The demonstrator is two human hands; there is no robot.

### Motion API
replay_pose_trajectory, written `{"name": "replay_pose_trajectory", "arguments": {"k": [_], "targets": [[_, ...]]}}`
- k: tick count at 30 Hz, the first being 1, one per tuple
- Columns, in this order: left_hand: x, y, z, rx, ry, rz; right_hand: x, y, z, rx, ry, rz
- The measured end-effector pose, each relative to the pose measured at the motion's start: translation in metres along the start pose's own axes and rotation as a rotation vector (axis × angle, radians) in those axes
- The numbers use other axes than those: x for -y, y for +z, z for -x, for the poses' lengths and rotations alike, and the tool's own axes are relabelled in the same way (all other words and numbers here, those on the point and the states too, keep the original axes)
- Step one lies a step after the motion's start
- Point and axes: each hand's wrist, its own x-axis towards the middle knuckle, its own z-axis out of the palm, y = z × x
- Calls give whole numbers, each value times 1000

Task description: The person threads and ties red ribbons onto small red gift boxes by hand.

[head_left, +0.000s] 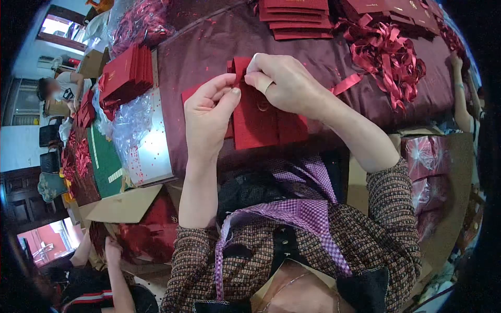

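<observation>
A flat red paper bag (254, 127) with a small gold emblem lies at the near edge of the cloth-covered table, on top of other red card pieces. Above its upper end, a red ribbon (240, 67) rises in a loop between my hands. My left hand (209, 112) pinches the ribbon's left side with thumb and fingertips. From the right, my right hand (284, 83) closes finger and thumb on the ribbon, partly covering it. A ring shows on one right finger. The exact point where the ribbon meets the bag is hidden by my fingers.
A tangle of red ribbons (389, 62) lies right, below stacked red bags (295, 18). More red bags (125, 73) stand left beside clear plastic wrap (133, 122). Open cartons (125, 206) flank me below the table. Other people work at left and far right.
</observation>
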Motion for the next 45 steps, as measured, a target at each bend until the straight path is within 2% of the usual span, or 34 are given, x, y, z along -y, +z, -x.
{"name": "replay_pose_trajectory", "arguments": {"k": [3, 10, 18, 23, 25, 27, 28, 30, 31, 33, 36, 39, 41, 43, 45], "targets": [[2, -1, -1, -2, -58, 43, -10, 0, 2, 0, -100, 77], [2, -3, -1, 9, -97, 19, -16, -1, 8, 3, -78, 76], [7, -2, -2, 14, -94, 14, -21, 7, 9, -63, -201, 88], [15, 2, -4, -24, 2, -162, -17, 8, 11, -59, -416, 479], [13, 9, -3, -74, 66, -223, -11, 8, 11, -110, -445, 573], [14, 11, -4, -79, 73, -312, -3, 3, 10, -59, -487, 659], [15, 14, -4, -76, 145, -334, 1, 1, 9, -62, -526, 680], [13, 17, -2, -47, 141, -304, 4, -2, 9, -54, -561, 746], [9, 18, -2, -30, 95, -196, 5, -3, 8, -38, -587, 799], [7, 18, -2, -9, 76, -184, 4, -10, 6, -32, -538, 726], [10, 8, 1, 50, 52, -200, 2, -26, 4, 118, -238, 251], [18, 5, -2, 127, 309, -319, 5, -32, 7, 147, -183, 114], [20, 1, -4, 151, 322, -346, 10, -33, 8, 191, -128, 137], [13, 3, -2, 172, 332, -374, 11, -29, 13, 130, -209, 162], [6, 6, 1, 112, 271, -427, 8, -28, 15, 153, -202, 155]]}}
